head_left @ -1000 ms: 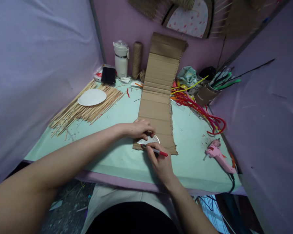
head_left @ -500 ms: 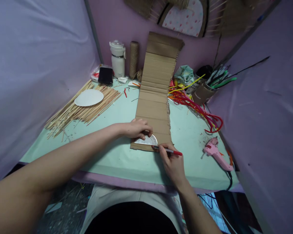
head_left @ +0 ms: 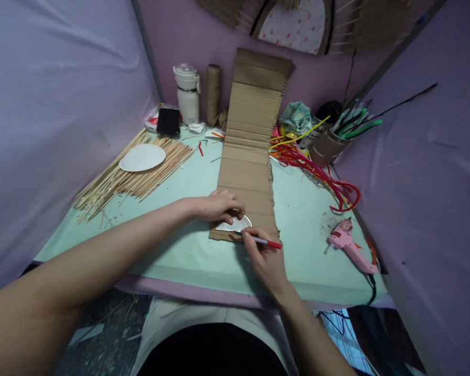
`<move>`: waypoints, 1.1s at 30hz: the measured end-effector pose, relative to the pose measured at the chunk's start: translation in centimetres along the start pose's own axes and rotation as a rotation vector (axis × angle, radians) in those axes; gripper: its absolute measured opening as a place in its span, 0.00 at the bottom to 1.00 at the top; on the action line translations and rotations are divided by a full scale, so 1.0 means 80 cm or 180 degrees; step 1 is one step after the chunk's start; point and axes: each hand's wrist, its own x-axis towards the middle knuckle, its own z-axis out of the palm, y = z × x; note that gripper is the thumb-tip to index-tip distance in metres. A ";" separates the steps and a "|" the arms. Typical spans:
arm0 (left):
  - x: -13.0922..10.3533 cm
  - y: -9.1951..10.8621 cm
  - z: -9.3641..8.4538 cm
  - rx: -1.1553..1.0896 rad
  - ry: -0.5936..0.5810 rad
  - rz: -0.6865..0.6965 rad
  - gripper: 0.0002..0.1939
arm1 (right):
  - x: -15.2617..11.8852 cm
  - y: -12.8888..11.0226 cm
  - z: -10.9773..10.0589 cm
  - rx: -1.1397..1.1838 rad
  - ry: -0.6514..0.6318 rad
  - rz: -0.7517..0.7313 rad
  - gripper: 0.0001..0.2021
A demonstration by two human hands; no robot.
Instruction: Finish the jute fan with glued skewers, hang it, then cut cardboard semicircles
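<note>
Head view. The landmark is the cardboard strip [head_left: 246,169], extending across the worktop [head_left: 180,256]. The protractor [head_left: 237,224] lies flat on the strip's near end, its straight edge toward the wearer. The left hand [head_left: 224,207], fingers partly curled, bears on the protractor from the strip's left; whether it pinches the plate cannot be told. The right hand [head_left: 263,253], at the strip's near end, is closed around a red-capped pen [head_left: 264,242], tip at the straight edge.

Handling (judged): protractor light, thin, probably slippery; press with spread fingertips, clear of the straight edge. Strip light, likely to bend at its creases; support it flat, avoiding the ragged right edge. Hold the pen near its tip.
</note>
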 end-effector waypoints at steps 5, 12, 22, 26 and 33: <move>0.000 0.000 0.000 -0.0052 -0.0028 -0.0018 0.11 | 0.008 -0.005 0.018 0.0163 -0.0214 -0.0055 0.09; 0.000 0.000 0.001 -0.0046 -0.0033 -0.0029 0.10 | 0.009 0.000 0.022 0.0145 -0.0238 -0.0106 0.09; 0.001 -0.001 0.002 -0.0067 -0.0027 -0.0034 0.10 | 0.008 0.000 0.022 0.0116 -0.0228 -0.0116 0.10; 0.000 0.002 -0.001 -0.0098 -0.0042 -0.0063 0.10 | 0.007 0.000 0.019 0.0059 -0.0208 -0.0043 0.11; 0.000 0.002 -0.002 -0.0075 -0.0042 -0.0006 0.09 | 0.004 0.002 0.011 -0.0039 -0.0112 0.0139 0.12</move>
